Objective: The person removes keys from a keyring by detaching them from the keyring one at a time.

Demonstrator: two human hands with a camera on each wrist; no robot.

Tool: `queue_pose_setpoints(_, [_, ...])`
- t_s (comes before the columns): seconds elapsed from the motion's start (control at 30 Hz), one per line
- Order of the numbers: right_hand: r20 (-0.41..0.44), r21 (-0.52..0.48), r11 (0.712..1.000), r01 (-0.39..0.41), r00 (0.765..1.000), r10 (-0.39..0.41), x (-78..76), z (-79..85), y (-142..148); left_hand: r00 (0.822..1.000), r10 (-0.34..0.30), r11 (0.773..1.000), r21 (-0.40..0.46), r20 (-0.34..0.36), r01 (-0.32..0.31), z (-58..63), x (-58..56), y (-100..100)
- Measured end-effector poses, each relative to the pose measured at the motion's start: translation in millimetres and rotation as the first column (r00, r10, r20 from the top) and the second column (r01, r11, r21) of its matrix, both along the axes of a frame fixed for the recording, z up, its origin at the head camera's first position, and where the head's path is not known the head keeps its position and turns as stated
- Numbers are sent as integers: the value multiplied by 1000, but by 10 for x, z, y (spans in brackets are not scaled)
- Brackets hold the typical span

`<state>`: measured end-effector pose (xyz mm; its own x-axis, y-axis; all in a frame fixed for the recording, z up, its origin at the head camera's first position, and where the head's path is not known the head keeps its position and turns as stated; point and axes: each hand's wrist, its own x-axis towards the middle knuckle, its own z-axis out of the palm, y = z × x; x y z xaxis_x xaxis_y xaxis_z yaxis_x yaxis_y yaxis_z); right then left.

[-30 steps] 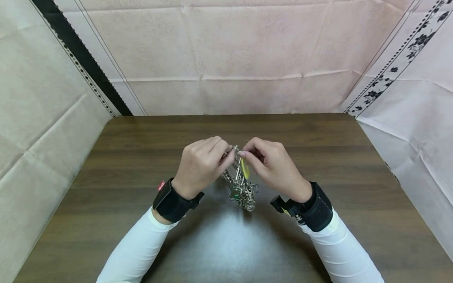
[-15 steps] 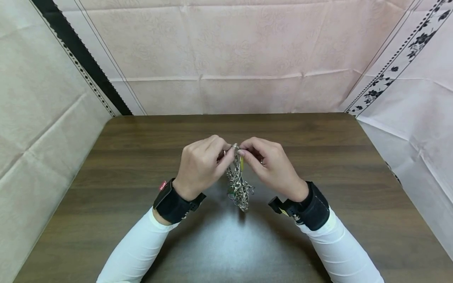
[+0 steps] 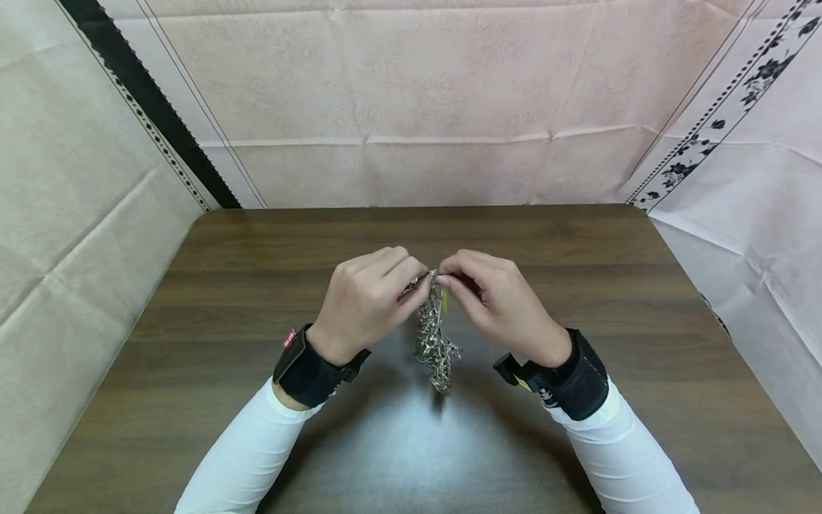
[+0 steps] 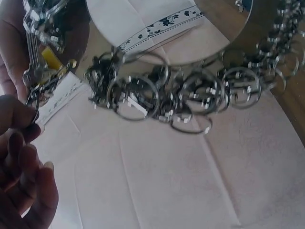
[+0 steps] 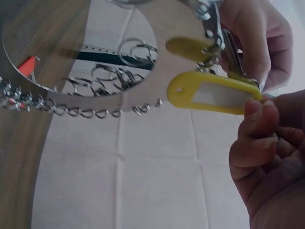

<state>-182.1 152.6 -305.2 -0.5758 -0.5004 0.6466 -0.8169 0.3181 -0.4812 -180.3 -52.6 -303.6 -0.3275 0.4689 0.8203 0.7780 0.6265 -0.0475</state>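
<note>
In the head view my left hand and right hand meet at the fingertips above the table's middle. Between them hangs a dense bunch of key rings and chains, silver metal. My left thumb and forefinger pinch a small metal ring at the bunch's top; these fingers show at the lower left of the left wrist view. A yellow key tag with a pale label shows in the right wrist view, my right fingertips pinching at its end. Key-like metal pieces lie behind the tag, partly hidden by fingers.
The brown wood table lies under both hands. Pale cloth hangs behind it and along both sides. A black wrist strap is on the left wrist and another strap on the right. An orange piece shows among the chains.
The yellow tag has turned from broad side to a narrow strip in the head view. The bunch hangs narrower and straighter, and both hands have shifted only slightly.
</note>
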Motion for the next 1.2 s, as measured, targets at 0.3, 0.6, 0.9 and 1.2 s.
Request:
queue_pose_setpoints(0.3, [9, 39, 999, -11, 1000, 11, 2, 12, 23, 994, 11, 992, -123, -106, -24, 9, 13, -14])
queue_pose_setpoints(0.6, [114, 19, 999, 34, 993, -36, 21, 27, 14, 998, 17, 996, -85, -63, -22, -15, 1, -12])
queue_pose_setpoints(0.9, [139, 8, 997, 72, 988, -72, 16, 19, 12, 999, 38, 999, 19, -16, -38, -30, -9, 8])
queue_pose_setpoints(1.2, [216, -31, 998, 48, 975, -40, 17, -3, 5, 998, 49, 995, 82, 45, -53, -58, 11, 30])
